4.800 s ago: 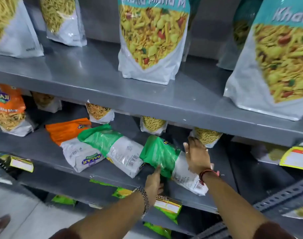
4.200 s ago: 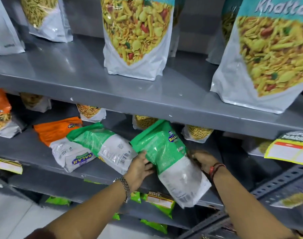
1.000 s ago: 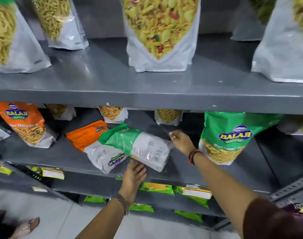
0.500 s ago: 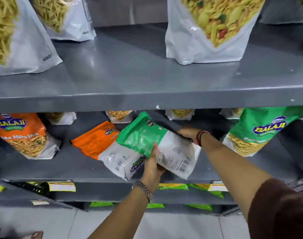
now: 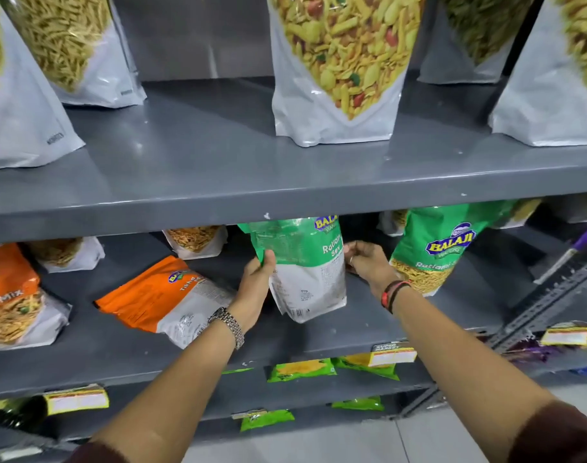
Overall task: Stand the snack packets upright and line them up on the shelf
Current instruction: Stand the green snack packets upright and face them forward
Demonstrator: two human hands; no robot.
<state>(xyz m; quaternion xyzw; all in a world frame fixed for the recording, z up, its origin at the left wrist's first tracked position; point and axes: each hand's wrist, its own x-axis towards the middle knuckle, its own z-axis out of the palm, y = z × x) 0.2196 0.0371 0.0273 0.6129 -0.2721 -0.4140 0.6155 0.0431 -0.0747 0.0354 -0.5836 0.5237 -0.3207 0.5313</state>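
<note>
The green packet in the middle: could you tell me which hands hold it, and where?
Both: left hand pinches the green packet at its left edge, right hand its right edge.

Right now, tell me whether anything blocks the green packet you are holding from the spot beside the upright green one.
Nothing visible does. The green-and-white snack packet, held in the left hand and right hand, hangs just left of the upright green Balaji packet, over bare grey shelf.

a shop — grey metal shelves (image 5: 285,182) stacked in tiers, stocked with rows of branded snack packets (image 5: 432,252), big clear-fronted bags (image 5: 339,71) of the same snacks on the tier above, and yellow price labels (image 5: 394,356) clipped to the shelf edges.
</note>
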